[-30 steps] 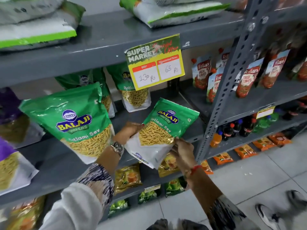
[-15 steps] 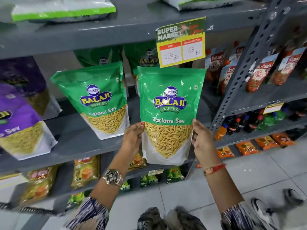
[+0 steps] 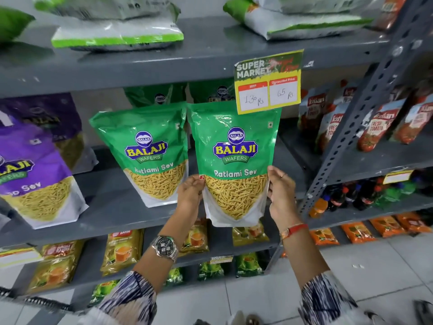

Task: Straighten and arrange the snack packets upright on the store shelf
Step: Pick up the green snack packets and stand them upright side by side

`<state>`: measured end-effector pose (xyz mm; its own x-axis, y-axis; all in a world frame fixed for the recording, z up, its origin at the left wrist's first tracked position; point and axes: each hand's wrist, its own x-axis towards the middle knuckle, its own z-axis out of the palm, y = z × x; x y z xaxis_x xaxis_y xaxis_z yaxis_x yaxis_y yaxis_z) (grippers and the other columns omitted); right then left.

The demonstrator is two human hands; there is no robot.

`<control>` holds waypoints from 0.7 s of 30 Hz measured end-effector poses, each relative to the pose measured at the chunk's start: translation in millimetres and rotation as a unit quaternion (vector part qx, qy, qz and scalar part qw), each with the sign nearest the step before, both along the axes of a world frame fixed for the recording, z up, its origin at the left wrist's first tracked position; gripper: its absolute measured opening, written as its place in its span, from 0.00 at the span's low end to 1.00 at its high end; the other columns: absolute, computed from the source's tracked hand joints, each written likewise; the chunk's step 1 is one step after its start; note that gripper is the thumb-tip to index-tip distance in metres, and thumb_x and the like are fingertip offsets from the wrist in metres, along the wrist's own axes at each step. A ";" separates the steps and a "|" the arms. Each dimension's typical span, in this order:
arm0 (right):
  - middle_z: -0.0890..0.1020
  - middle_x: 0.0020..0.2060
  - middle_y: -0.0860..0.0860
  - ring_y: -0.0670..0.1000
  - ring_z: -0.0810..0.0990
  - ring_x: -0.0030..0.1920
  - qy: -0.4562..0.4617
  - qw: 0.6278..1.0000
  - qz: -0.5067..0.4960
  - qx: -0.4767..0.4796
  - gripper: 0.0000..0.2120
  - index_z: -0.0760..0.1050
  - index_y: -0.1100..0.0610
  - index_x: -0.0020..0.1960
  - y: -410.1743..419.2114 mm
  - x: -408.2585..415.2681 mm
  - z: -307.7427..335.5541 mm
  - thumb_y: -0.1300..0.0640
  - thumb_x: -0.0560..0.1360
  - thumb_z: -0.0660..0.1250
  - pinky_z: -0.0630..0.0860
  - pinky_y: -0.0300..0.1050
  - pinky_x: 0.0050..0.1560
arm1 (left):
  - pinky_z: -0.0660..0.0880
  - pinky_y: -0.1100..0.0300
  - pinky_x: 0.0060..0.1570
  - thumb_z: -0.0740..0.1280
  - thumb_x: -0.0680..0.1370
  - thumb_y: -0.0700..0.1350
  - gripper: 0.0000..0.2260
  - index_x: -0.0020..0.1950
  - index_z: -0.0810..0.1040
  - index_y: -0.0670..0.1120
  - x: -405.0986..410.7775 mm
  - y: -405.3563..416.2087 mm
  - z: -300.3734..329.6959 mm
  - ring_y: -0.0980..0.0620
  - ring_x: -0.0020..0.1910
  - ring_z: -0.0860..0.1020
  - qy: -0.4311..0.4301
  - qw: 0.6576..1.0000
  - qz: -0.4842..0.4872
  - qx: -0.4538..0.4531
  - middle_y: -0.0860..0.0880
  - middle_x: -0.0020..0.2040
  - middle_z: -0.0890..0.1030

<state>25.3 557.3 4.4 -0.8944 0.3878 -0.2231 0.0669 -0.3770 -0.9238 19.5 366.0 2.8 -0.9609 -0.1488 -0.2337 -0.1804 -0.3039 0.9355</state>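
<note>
I hold a green Ratlami Sev packet point(image 3: 235, 160) upright at the front of the grey middle shelf point(image 3: 121, 214). My left hand point(image 3: 191, 195) grips its lower left edge and my right hand point(image 3: 281, 195) grips its lower right edge. Its bottom hangs just below the shelf's front lip. A second green Ratlami Sev packet point(image 3: 150, 151) stands upright on the shelf right beside it, leaning slightly back. Two more green packets point(image 3: 161, 96) stand behind, partly hidden. Purple sev packets point(image 3: 35, 174) stand at the left.
A yellow price tag point(image 3: 268, 82) hangs from the upper shelf, overlapping the held packet's top. A slotted steel upright point(image 3: 360, 113) is close on the right, with tomato sauce pouches point(image 3: 382, 123) beyond. Flat bags point(image 3: 117, 34) lie on the top shelf. Tea packets point(image 3: 121, 249) fill the shelf below.
The packet went from tilted to upright in both hands, then moved closer to the neighbouring green packet and up under the price tag. Both hands kept their grip.
</note>
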 end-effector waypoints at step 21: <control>0.78 0.50 0.43 0.39 0.76 0.49 0.033 0.988 0.148 0.031 0.17 0.68 0.53 0.64 -4.5 -77.2 -13.5 0.48 0.80 0.52 0.71 0.37 0.44 | 0.69 0.62 0.58 0.51 0.81 0.45 0.16 0.68 0.64 0.47 -61.3 21.6 -19.4 0.49 0.63 0.72 0.048 0.994 -0.090 -0.026 0.46 0.64 0.73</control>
<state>-51.9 552.8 -9.1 -0.9823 0.1176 -0.1456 0.1058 -0.2928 -0.9503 -41.8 387.6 -16.6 -0.9905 0.0176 -0.1363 -0.1367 -0.2262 0.9644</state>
